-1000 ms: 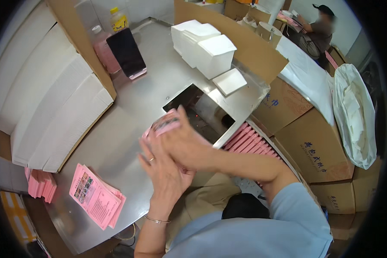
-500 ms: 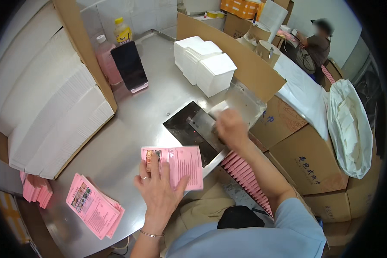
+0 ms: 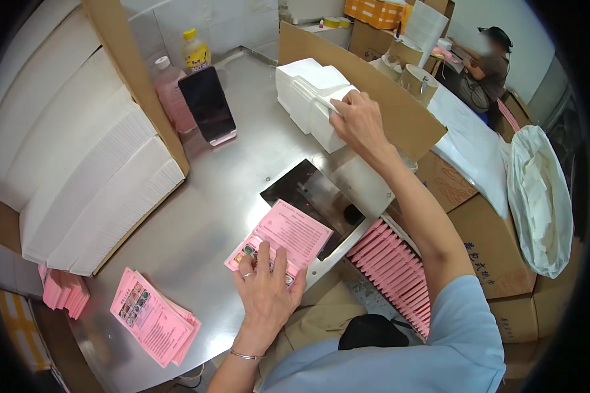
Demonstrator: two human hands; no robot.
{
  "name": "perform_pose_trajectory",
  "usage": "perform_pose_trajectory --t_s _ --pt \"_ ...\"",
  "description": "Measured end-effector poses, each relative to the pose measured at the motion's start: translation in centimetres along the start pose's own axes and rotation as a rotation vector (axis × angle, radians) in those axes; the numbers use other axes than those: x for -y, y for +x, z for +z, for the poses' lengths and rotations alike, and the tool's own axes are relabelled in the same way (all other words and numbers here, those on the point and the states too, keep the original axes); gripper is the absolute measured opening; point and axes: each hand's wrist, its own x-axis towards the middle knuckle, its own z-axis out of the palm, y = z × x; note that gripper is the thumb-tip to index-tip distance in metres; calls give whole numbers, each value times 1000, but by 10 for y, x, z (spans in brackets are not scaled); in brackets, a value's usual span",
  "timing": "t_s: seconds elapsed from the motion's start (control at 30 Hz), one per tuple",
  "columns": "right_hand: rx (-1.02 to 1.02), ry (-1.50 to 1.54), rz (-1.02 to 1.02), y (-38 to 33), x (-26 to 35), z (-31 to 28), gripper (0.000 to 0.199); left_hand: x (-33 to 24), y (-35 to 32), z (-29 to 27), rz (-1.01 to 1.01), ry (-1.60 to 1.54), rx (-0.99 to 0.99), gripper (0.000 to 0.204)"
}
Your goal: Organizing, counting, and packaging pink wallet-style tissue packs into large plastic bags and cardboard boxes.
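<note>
My left hand (image 3: 269,301) lies with its fingers spread over a pink printed paper wrapper (image 3: 295,229), which rests on the steel table at the near edge of a dark rectangular recess (image 3: 295,183). Food pictures on the wrapper are partly covered by my fingers. Farther off, my right hand (image 3: 360,124) pinches the edge of a white paper napkin at the right side of a stack of folded white napkins (image 3: 314,78). Left of my left hand, a pile of pink printed wrappers (image 3: 147,318) lies on the table.
An open carton packed with white napkins (image 3: 92,157) stands at the left. A phone on a stand (image 3: 208,105) and two bottles (image 3: 170,88) are behind. A cardboard panel (image 3: 373,85) borders the stack. Pink packets (image 3: 393,272) fill a box beside me. Another person (image 3: 491,69) sits far right.
My right hand has moved from over the recess up to the napkin stack. Under my left hand the pink wrapper has turned and shifted right. The view has shifted slightly.
</note>
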Motion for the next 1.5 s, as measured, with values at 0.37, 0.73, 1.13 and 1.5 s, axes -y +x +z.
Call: perform_pose_trajectory --t_s 0.37,0.73,1.13,1.5 --pt "332 42 -19 11 6 -11 24 0 0 -1 -20 53 -5 50" --pt "316 122 5 9 1 -9 26 1 0 -6 -31 4 30 65" --pt "-88 207 40 -4 -19 8 30 -1 0 -4 -24 77 38 57" --pt "158 657 -620 -163 153 -76 28 31 -10 -39 -32 -108 137 71"
